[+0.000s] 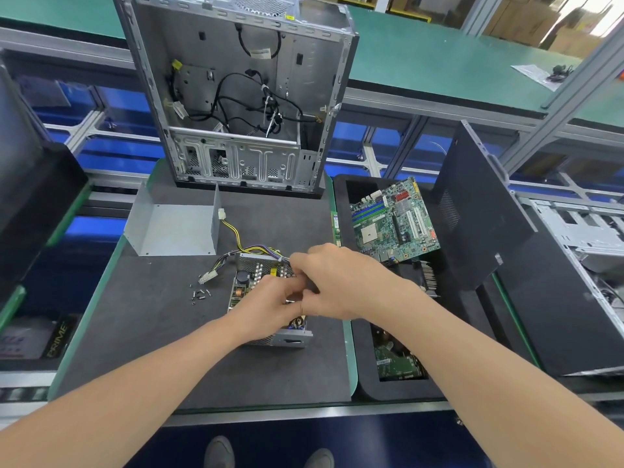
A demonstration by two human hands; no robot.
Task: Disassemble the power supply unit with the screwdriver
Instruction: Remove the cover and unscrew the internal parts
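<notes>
The power supply unit (251, 282) lies open on the dark mat, its circuit board, coils and capacitors exposed. My left hand (270, 310) lies over the middle of the board, its fingers curled onto parts inside. My right hand (334, 282) reaches in from the right, fingers curled down at the far end by the wire bundle (236, 246), its thumb against my left hand. A small metal glint shows between the hands. No screwdriver is plainly visible. The unit's grey metal cover (172, 228) lies apart at the upper left.
Several loose screws (201, 294) and a white connector (207, 276) lie left of the unit. An open computer case (243, 96) stands behind it. To the right, a black tray (347, 187) holds a motherboard (393, 221), with a black side panel (479, 214) leaning beside it.
</notes>
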